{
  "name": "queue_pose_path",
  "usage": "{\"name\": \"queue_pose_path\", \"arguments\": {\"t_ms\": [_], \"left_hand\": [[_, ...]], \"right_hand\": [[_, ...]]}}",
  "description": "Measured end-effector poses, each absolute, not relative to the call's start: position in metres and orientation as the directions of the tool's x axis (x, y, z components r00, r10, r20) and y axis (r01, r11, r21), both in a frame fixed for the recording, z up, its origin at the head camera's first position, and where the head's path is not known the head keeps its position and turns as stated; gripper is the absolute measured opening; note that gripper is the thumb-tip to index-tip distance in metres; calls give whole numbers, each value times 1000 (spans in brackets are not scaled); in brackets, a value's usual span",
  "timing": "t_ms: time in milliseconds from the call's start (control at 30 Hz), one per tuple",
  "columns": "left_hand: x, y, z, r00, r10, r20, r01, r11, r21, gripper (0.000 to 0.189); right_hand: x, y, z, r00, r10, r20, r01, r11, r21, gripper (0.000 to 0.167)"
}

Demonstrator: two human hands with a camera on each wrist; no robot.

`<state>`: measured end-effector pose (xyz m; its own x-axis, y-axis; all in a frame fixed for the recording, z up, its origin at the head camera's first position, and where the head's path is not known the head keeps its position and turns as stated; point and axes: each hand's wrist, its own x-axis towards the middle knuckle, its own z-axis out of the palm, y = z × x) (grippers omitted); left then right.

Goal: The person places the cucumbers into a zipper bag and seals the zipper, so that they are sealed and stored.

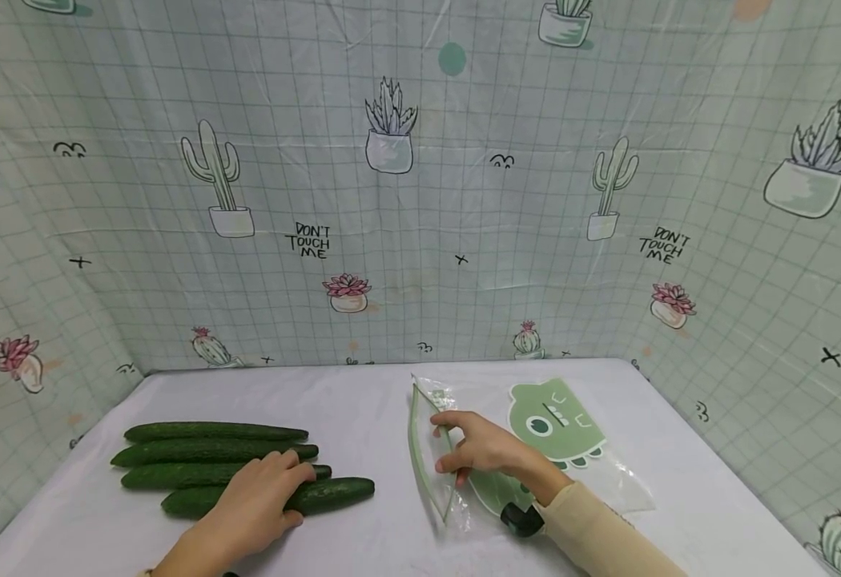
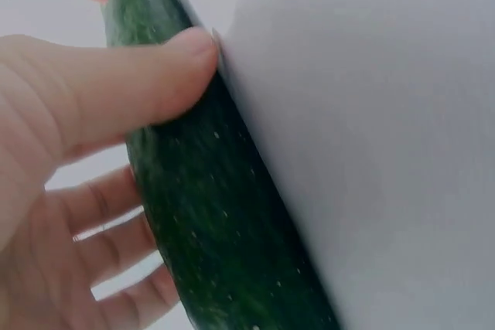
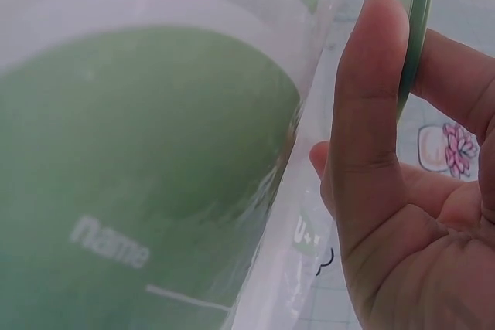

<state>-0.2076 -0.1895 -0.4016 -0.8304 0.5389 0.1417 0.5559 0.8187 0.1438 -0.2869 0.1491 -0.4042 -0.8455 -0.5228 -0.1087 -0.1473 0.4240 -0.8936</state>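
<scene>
My left hand (image 1: 255, 497) grips the nearest cucumber (image 1: 334, 495) around its middle. In the left wrist view the thumb (image 2: 178, 67) lies across that dark green cucumber (image 2: 224, 214), with the other fingers on its far side. Beside it on the table, three more cucumbers (image 1: 211, 450) lie in a row. To the right is a clear plastic zip bag (image 1: 629, 481) printed with a green cartoon face, its green-edged mouth parted. My right hand (image 1: 488, 449) pinches one green edge (image 3: 416, 52) of the mouth between thumb and fingers.
A white cloth (image 1: 370, 417) covers the table. Behind it and along both sides hangs a checked curtain (image 1: 420, 240) with cactus drawings. A small black object (image 1: 521, 519) sits at the right wrist, over the bag.
</scene>
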Motion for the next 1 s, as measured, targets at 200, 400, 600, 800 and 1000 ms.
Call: {"name": "queue_pose_path", "arguments": {"t_ms": [200,400,600,800,1000], "left_hand": [[-205,-174,-402,-831,521,194,549,824,138,42],[-214,-145,-400,-830,516,212,554,805,211,39],[-222,-119,-403,-818,547,179,576,787,224,37],[-228,-100,-407,-817,557,147,576,792,203,35],[-232,-84,-405,-808,574,135,588,769,251,34]], "right_hand": [[-286,149,-405,-850,-514,-116,-141,433,-891,73],[-285,149,-404,-851,-513,-113,-139,428,-893,74],[-285,149,-405,-848,-520,-106,-139,411,-901,74],[-286,148,-402,-851,-517,-89,-154,407,-900,75],[-285,147,-399,-850,-523,-65,-174,396,-902,77]]}}
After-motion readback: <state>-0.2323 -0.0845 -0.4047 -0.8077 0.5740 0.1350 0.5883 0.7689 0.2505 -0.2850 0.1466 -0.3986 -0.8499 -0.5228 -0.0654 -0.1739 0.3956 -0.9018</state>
